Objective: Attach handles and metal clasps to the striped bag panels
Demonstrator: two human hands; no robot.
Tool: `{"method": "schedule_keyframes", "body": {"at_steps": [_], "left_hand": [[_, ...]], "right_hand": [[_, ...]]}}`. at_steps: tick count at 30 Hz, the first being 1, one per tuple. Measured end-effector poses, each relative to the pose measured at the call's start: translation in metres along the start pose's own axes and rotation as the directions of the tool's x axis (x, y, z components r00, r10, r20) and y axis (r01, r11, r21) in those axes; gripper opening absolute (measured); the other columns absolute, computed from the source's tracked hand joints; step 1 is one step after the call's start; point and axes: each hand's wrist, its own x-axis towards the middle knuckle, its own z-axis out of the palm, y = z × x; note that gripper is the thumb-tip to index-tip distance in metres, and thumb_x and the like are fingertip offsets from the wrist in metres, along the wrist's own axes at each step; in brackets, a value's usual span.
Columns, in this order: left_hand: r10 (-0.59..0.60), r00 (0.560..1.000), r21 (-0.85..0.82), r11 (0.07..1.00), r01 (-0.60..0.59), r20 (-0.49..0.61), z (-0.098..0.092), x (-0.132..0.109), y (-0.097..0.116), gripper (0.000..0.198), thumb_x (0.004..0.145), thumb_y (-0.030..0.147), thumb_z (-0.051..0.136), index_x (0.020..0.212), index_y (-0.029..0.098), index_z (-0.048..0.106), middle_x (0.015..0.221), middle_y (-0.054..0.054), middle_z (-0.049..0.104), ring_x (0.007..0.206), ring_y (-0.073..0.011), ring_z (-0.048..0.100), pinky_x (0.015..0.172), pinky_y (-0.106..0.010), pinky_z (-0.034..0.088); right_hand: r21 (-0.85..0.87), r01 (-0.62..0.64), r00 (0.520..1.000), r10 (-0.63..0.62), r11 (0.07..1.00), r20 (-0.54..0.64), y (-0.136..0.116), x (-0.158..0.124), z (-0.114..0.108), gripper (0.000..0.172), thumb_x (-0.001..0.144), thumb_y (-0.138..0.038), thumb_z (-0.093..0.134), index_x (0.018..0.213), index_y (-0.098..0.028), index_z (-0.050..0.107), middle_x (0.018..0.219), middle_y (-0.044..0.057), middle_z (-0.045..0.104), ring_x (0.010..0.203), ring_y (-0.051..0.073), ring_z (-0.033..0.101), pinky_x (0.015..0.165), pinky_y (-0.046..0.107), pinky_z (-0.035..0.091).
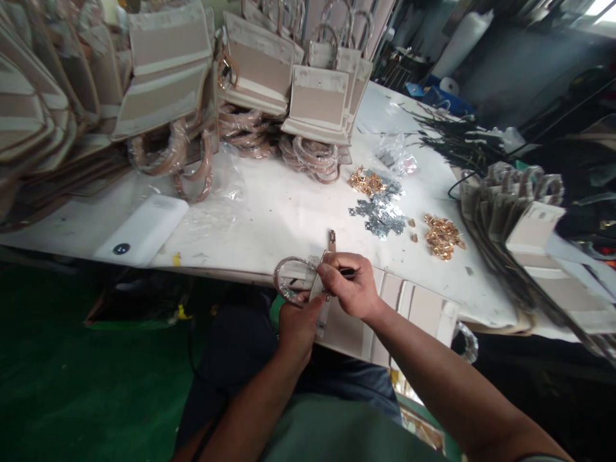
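Observation:
A beige bag (409, 308) lies across my lap and the table's near edge, its plastic-wrapped handle (289, 273) curving up at the left. My left hand (296, 324) is closed on the bag's top edge beside that handle. My right hand (349, 285) is closed on a thin dark tool (347, 273), pressed to the same edge. A small brown strap piece (332, 240) lies on the table just beyond my hands.
The white table (269, 212) carries stacks of beige bags (260, 70) at the back, gold fittings (441, 236) and silver fittings (382, 212), a white box (144, 228) at left, more bags (510, 199) and black straps (457, 138) at right. Green floor (72, 385) lies below.

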Motion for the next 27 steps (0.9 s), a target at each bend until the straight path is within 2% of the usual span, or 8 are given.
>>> {"method": "schedule_keyframes", "body": {"at_steps": [6,10,14,17,19,22,24,27], "left_hand": [[0.017,1.000,-0.017,1.000,-0.017,0.023,-0.002,0.001,-0.005,0.039,0.058,0.041,0.091,0.081,0.012,0.078,0.070,-0.010,0.076,0.059,-0.0205,0.069,0.054,-0.027,0.052],[0.020,1.000,-0.006,1.000,-0.020,0.000,-0.002,0.000,-0.003,0.036,0.057,0.040,0.091,0.076,0.013,0.077,0.067,-0.007,0.074,0.055,-0.0172,0.066,0.052,-0.026,0.051],[0.015,1.000,0.009,1.000,-0.015,0.021,-0.003,0.000,-0.002,0.043,0.055,0.042,0.092,0.083,0.012,0.079,0.072,-0.010,0.077,0.058,-0.0207,0.070,0.054,-0.028,0.054],[0.002,1.000,0.001,1.000,-0.002,0.029,-0.005,0.002,-0.004,0.046,0.054,0.041,0.093,0.088,0.012,0.079,0.073,-0.010,0.078,0.062,-0.0239,0.073,0.058,-0.031,0.058],[0.000,0.999,-0.003,1.000,0.000,0.038,-0.005,0.003,-0.005,0.045,0.054,0.039,0.093,0.088,0.013,0.078,0.071,-0.008,0.077,0.062,-0.0246,0.074,0.059,-0.033,0.060],[0.006,0.999,0.016,1.000,-0.007,0.046,-0.004,0.002,-0.004,0.043,0.054,0.038,0.092,0.087,0.014,0.078,0.067,-0.007,0.075,0.062,-0.0250,0.074,0.059,-0.033,0.060],[-0.002,0.999,0.032,0.999,0.001,0.047,-0.002,0.000,-0.001,0.043,0.055,0.037,0.092,0.089,0.013,0.077,0.067,-0.007,0.075,0.063,-0.0255,0.075,0.060,-0.033,0.060],[-0.048,0.996,0.037,0.998,0.046,0.078,-0.003,-0.002,0.003,0.046,0.058,0.036,0.092,0.094,0.012,0.076,0.073,-0.009,0.077,0.074,-0.0284,0.077,0.066,-0.035,0.062]], "right_hand": [[0.211,0.150,0.960,-0.092,0.966,-0.264,-0.004,-0.012,-0.002,0.051,0.099,-0.048,0.066,0.058,-0.025,0.047,0.057,0.000,0.051,0.052,0.016,0.047,0.053,0.033,0.040],[0.169,0.103,0.966,-0.058,0.980,-0.253,0.008,-0.019,0.008,0.051,0.099,-0.052,0.064,0.060,-0.024,0.047,0.059,0.000,0.050,0.056,0.016,0.046,0.056,0.032,0.040],[0.045,0.046,0.977,-0.036,0.998,-0.211,0.007,-0.026,-0.012,0.053,0.099,-0.053,0.062,0.059,-0.023,0.047,0.059,0.000,0.050,0.056,0.015,0.044,0.057,0.031,0.037],[-0.092,-0.160,0.962,0.135,0.983,-0.236,0.003,-0.035,-0.040,0.048,0.096,-0.054,0.067,0.063,-0.022,0.052,0.057,-0.001,0.051,0.054,0.015,0.044,0.055,0.030,0.035],[-0.249,-0.267,0.947,0.205,0.931,-0.249,0.008,-0.039,-0.053,0.037,0.093,-0.050,0.072,0.071,-0.021,0.062,0.063,0.000,0.058,0.059,0.016,0.051,0.060,0.030,0.040],[-0.480,-0.278,0.957,0.198,0.832,-0.211,0.023,-0.039,-0.054,0.017,0.090,-0.038,0.074,0.097,-0.024,0.079,0.093,0.004,0.074,0.081,0.020,0.066,0.078,0.030,0.047],[-0.583,-0.287,0.958,0.220,0.760,-0.185,0.032,-0.034,-0.049,0.023,0.091,-0.038,0.072,0.111,-0.029,0.081,0.111,0.005,0.075,0.091,0.022,0.070,0.082,0.031,0.048],[-0.692,-0.301,0.951,0.256,0.657,-0.170,0.037,-0.026,-0.042,0.026,0.098,-0.043,0.064,0.113,-0.032,0.081,0.119,0.005,0.075,0.093,0.023,0.072,0.077,0.031,0.046]]}}
